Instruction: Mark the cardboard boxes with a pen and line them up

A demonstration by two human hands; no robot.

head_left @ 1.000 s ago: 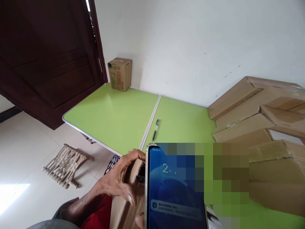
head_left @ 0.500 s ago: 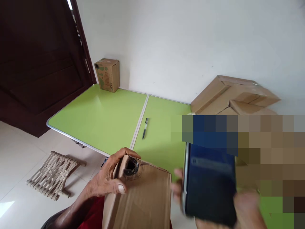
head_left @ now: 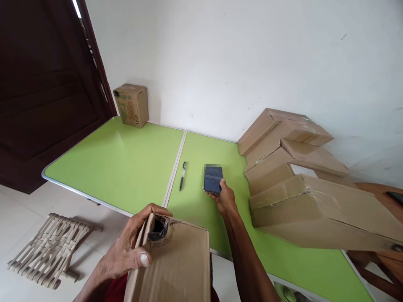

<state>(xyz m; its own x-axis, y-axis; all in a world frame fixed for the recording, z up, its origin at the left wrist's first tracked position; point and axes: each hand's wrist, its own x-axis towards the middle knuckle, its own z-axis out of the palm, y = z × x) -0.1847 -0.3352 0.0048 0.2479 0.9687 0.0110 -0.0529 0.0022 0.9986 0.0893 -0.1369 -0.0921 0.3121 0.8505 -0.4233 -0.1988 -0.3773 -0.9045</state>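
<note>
My left hand (head_left: 130,247) is wrapped around the upper left corner of a cardboard box (head_left: 179,260) at the table's near edge. Close to my fingers, that corner has a dark, ragged hole (head_left: 158,227). Over the green table (head_left: 116,163), my right hand (head_left: 225,196) grips a smartphone (head_left: 213,181) with a dark screen, thumb on its right side. Whether the phone touches the tabletop, I cannot tell. A pen (head_left: 183,176) with a dark grip lies left of the phone, beside the table's seam.
Several cardboard boxes (head_left: 283,205) are crowded along the table's right side. A small printed box (head_left: 132,105) stands at the back left against the wall. On the floor at left is a woven stool (head_left: 52,249), with a dark door (head_left: 47,84) behind.
My right hand has moved the phone away from me, from close to the camera to over the table. My left hand still holds the box. The view has shifted right.
</note>
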